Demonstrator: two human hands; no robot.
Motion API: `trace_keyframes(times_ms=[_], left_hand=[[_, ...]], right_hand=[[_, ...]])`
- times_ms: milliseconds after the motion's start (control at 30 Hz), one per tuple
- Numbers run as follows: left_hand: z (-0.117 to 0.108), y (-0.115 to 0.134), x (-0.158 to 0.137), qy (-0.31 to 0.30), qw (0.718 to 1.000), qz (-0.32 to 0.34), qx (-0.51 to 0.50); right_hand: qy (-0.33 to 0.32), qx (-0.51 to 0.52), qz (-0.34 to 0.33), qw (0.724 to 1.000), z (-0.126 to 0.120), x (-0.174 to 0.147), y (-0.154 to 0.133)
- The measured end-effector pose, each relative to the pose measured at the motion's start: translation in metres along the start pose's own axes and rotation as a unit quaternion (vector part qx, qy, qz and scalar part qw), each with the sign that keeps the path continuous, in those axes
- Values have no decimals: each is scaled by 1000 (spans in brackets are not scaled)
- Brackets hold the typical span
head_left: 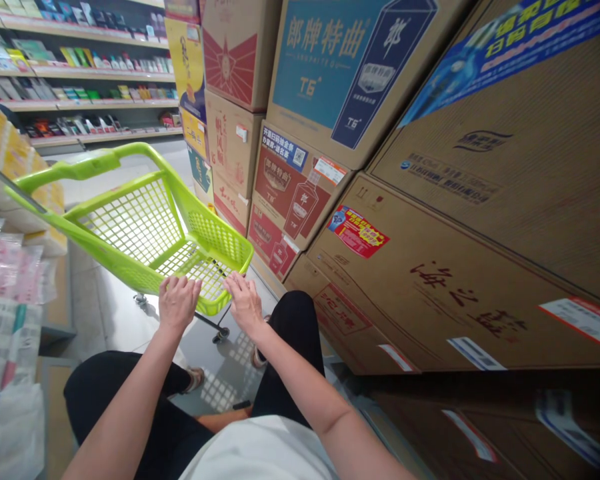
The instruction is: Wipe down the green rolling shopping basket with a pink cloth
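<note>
A lime-green shopping cart (pixel 130 220) with a lattice basket stands just ahead of my knees, its push handle on the far left side. My left hand (pixel 179 300) has its fingers curled over the near rim of the basket. Farther right along the same rim, my right hand (pixel 243 297) grips the corner with bent fingers. Nothing lies in the basket part that I see. Below the rim, a black caster wheel (pixel 221 335) rests on the floor between my feet.
Tall stacks of cardboard cartons (pixel 430 267) form a wall close on my right. Packaged goods (pixel 13 267) are piled along the left. Shelves (pixel 80 33) with many small products run across the back. Pale tiled floor (pixel 87 300) shows around the cart.
</note>
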State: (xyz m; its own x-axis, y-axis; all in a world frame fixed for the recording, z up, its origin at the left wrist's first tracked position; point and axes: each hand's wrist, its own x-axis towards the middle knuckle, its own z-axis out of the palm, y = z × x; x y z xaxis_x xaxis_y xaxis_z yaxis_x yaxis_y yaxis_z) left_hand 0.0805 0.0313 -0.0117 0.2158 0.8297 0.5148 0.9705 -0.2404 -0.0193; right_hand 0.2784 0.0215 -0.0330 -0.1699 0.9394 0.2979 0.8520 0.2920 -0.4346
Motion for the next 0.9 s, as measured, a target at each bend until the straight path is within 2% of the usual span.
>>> trace_keyframes(times_ms=[167, 300, 533, 667, 900], left_hand=[[4, 2, 1, -14, 1000, -4, 14], [1, 2, 1, -16, 999, 5, 36], [-4, -1, 1, -17, 998, 30, 57], [-8, 3, 3, -40, 997, 49, 41], [-4, 19, 9, -42, 998, 42, 31]], right_hand=[[-12, 19, -7, 1000, 13, -25, -44], [-25, 17, -25, 999, 14, -37, -56], [-64, -20, -59, 996, 0, -13, -29], [-57, -33, -80, 995, -4, -5, -17], [-29, -60, -86, 994, 1, -2, 8]])
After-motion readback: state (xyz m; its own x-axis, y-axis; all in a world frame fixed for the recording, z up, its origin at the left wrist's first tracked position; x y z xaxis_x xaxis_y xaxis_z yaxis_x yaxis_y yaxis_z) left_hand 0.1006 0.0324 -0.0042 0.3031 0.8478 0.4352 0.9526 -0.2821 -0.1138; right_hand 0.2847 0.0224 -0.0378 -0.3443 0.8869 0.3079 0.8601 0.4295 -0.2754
